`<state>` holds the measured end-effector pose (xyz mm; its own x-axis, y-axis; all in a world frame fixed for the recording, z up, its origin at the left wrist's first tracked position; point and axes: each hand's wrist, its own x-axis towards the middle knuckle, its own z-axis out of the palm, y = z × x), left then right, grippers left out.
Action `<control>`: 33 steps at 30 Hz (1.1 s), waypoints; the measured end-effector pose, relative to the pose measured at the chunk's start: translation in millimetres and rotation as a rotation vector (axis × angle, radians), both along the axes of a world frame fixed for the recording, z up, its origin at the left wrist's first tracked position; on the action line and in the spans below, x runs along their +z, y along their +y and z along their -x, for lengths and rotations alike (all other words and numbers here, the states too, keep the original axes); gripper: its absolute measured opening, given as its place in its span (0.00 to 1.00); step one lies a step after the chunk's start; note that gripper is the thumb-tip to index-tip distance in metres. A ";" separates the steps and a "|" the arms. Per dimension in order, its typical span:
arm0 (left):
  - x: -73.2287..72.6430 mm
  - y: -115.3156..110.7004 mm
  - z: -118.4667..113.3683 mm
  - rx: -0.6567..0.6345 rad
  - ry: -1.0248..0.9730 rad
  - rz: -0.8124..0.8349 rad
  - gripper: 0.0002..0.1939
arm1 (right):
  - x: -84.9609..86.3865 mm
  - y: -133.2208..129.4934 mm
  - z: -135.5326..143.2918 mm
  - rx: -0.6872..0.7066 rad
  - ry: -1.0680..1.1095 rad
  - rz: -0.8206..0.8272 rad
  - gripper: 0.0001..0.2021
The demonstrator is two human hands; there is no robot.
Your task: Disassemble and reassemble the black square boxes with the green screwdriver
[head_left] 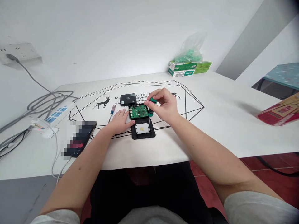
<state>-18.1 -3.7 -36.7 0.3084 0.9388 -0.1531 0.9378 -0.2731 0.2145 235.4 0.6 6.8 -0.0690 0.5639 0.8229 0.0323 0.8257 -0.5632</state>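
Note:
My right hand [164, 104] is closed around the green handle of a screwdriver [151, 109]. Its shaft points down at the upper right corner of a black base [143, 137] with a silver metal plate [142, 128] in it. Just beyond the base lies a green circuit board [139, 111] in a black frame. My left hand [121, 120] lies flat, fingers stretched out, beside the board, its thumb at the base's upper left edge. A black box lid [128, 99] rests behind the board. To the left of my left hand is a second screwdriver [113, 109] with a clear, purplish handle.
A phone [81, 138] lies to the left, near my left forearm. Farther left are a white power strip [60, 112] and coiled grey cables [51, 96]. Green and white boxes [182, 68] stand by the wall under a plastic bag [190, 54]. A red package [280, 112] is at the right.

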 end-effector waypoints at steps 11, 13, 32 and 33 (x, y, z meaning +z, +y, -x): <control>-6.3 3.0 3.9 -0.005 -0.022 -0.015 0.50 | 3.3 -3.6 -7.0 0.152 -0.077 -0.002 0.08; -7.7 4.0 5.6 -0.007 -0.042 -0.015 0.51 | 4.8 -2.8 -8.6 0.199 -0.083 0.024 0.07; 14.3 -14.6 -10.6 -0.110 -0.298 -0.161 0.37 | 11.3 10.8 -14.2 -0.187 -0.124 0.202 0.10; 15.2 -17.7 -13.9 -0.150 -0.299 -0.176 0.35 | 12.3 15.0 -18.4 -0.282 -0.126 0.264 0.09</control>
